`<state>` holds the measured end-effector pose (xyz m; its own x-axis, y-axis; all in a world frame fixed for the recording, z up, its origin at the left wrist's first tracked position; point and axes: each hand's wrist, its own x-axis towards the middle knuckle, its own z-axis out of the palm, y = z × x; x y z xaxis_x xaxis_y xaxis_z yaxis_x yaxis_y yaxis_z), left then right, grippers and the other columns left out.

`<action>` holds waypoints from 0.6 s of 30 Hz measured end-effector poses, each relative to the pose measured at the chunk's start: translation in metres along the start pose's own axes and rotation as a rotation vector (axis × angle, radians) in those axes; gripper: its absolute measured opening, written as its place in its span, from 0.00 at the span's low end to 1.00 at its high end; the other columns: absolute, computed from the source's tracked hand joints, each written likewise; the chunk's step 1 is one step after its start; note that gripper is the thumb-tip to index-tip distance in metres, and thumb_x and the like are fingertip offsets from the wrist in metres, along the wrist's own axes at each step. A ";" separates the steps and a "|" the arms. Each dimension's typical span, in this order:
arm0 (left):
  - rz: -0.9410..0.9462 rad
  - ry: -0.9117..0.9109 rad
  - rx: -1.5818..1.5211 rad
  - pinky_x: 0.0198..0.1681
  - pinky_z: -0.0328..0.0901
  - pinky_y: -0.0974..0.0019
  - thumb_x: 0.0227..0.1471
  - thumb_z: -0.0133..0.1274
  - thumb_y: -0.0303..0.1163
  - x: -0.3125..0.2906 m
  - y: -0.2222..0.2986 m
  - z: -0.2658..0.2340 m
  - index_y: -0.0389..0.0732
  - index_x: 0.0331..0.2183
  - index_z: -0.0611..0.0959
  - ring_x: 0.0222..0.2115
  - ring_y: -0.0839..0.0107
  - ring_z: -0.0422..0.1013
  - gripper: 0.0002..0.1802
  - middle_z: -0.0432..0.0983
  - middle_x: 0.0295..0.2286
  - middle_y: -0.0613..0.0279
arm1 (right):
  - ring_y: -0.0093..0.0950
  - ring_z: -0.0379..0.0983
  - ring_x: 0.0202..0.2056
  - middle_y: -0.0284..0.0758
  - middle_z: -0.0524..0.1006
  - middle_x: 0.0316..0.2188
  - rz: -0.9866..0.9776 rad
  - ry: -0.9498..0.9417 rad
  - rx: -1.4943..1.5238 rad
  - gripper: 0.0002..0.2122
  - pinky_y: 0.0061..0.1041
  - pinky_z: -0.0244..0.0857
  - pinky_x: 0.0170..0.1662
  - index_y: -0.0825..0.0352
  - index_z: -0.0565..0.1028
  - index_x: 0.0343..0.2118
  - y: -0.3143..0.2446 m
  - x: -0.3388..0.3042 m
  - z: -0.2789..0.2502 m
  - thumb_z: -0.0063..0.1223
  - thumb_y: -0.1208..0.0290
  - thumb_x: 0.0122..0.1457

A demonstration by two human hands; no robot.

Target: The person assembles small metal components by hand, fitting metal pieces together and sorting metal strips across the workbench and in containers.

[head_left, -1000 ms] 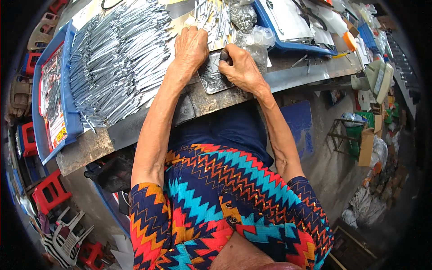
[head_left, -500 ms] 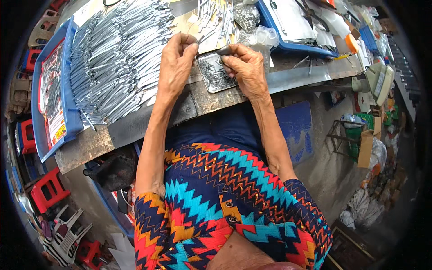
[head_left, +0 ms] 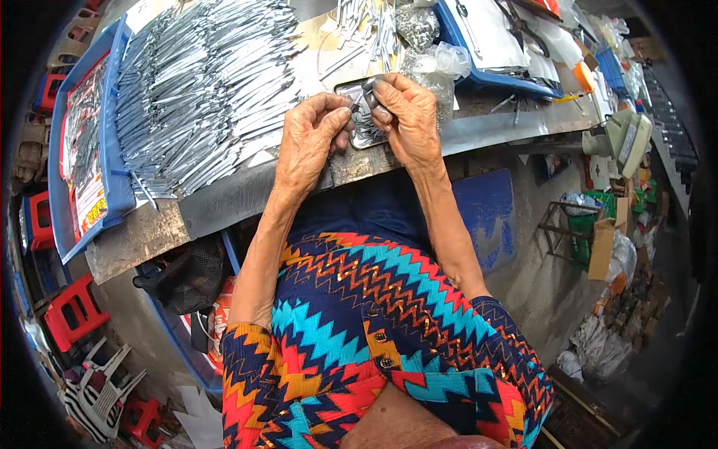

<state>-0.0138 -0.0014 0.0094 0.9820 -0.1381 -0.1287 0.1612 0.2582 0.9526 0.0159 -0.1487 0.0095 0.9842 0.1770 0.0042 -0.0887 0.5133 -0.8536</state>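
Over the near side of the bench, my left hand [head_left: 310,142] has its thumb and fingers pinched together around a small dark piece, too small to name. Facing it, my right hand [head_left: 411,123] pinches a dark, rounded piece [head_left: 370,93] between thumb and forefinger; its kind is unclear. The fingertips are close to each other but apart. Below them a small shallow metal tray [head_left: 368,143] holds many thin grey metal pins, partly hidden by both hands. To the left spreads a large heap of slim silvery metal strips [head_left: 209,90].
More strips [head_left: 366,30] lie beyond the tray, near clear plastic bags [head_left: 441,63] of small parts. Blue bins stand left [head_left: 112,161] and right [head_left: 497,84], the right one holding pliers [head_left: 532,34]. Red stools [head_left: 75,310] stand on the floor at left.
My left hand has moved right and slightly nearer to me, closer to my right hand and over the tray's left edge. The right hand keeps its pinch on the dark piece.
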 end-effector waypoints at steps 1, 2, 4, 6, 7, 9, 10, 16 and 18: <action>0.010 -0.009 0.002 0.19 0.55 0.82 0.51 0.49 0.29 -0.001 0.000 0.000 0.32 0.33 0.74 0.17 0.83 0.62 0.10 0.70 0.21 0.67 | 0.12 0.57 0.16 0.26 0.67 0.18 0.000 0.000 -0.001 0.07 0.10 0.51 0.17 0.74 0.71 0.31 0.000 0.000 0.000 0.50 0.75 0.54; 0.010 -0.008 0.002 0.19 0.55 0.82 0.51 0.49 0.29 -0.001 0.001 0.001 0.32 0.33 0.74 0.17 0.83 0.62 0.10 0.70 0.21 0.67 | 0.12 0.57 0.16 0.26 0.66 0.18 0.017 0.000 0.004 0.07 0.09 0.50 0.17 0.74 0.70 0.31 -0.001 0.000 0.001 0.50 0.74 0.54; 0.013 -0.012 0.043 0.19 0.55 0.81 0.51 0.48 0.29 -0.002 0.002 0.002 0.32 0.33 0.75 0.17 0.83 0.62 0.09 0.69 0.21 0.67 | 0.11 0.56 0.16 0.26 0.66 0.18 0.033 0.002 0.007 0.07 0.09 0.50 0.17 0.73 0.70 0.30 -0.002 -0.001 0.001 0.50 0.74 0.54; 0.027 -0.020 0.042 0.20 0.55 0.81 0.51 0.48 0.29 -0.001 0.001 0.002 0.32 0.33 0.75 0.17 0.83 0.62 0.09 0.69 0.21 0.67 | 0.11 0.56 0.15 0.25 0.66 0.18 0.052 -0.013 -0.016 0.07 0.09 0.49 0.16 0.73 0.70 0.30 -0.002 -0.001 0.000 0.51 0.74 0.54; 0.041 -0.027 0.041 0.20 0.55 0.81 0.51 0.48 0.29 -0.001 0.000 0.002 0.32 0.33 0.75 0.17 0.83 0.62 0.09 0.69 0.21 0.67 | 0.11 0.56 0.15 0.25 0.66 0.18 0.052 -0.012 -0.015 0.07 0.09 0.49 0.16 0.73 0.70 0.30 -0.002 -0.002 0.000 0.51 0.74 0.54; 0.043 -0.030 0.033 0.20 0.55 0.81 0.51 0.48 0.29 0.000 -0.003 0.001 0.33 0.33 0.75 0.17 0.83 0.62 0.09 0.69 0.21 0.67 | 0.10 0.55 0.15 0.25 0.66 0.18 0.066 -0.022 -0.039 0.07 0.09 0.47 0.15 0.72 0.70 0.30 -0.002 -0.002 0.000 0.50 0.74 0.54; 0.045 -0.034 0.024 0.20 0.55 0.81 0.51 0.48 0.29 0.001 -0.004 0.001 0.33 0.32 0.75 0.17 0.83 0.62 0.09 0.69 0.20 0.67 | 0.10 0.55 0.15 0.25 0.66 0.18 0.067 -0.022 -0.039 0.07 0.09 0.47 0.15 0.72 0.70 0.30 -0.003 -0.002 0.001 0.50 0.74 0.54; 0.043 -0.031 0.058 0.20 0.54 0.81 0.50 0.49 0.30 0.000 -0.002 0.004 0.33 0.32 0.75 0.17 0.83 0.61 0.09 0.69 0.20 0.68 | 0.09 0.54 0.14 0.24 0.65 0.17 0.076 -0.017 -0.033 0.06 0.09 0.47 0.15 0.71 0.70 0.30 -0.002 -0.003 -0.003 0.50 0.73 0.54; 0.052 -0.034 0.066 0.20 0.54 0.81 0.50 0.49 0.30 0.001 -0.004 0.003 0.33 0.32 0.75 0.17 0.83 0.61 0.09 0.69 0.20 0.69 | 0.09 0.53 0.14 0.23 0.64 0.17 0.055 -0.013 -0.025 0.05 0.09 0.46 0.15 0.71 0.70 0.30 -0.001 -0.003 -0.004 0.49 0.73 0.55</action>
<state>-0.0138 -0.0055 0.0064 0.9848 -0.1587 -0.0706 0.1024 0.2027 0.9739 0.0142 -0.1534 0.0085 0.9758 0.2155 -0.0367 -0.1389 0.4817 -0.8653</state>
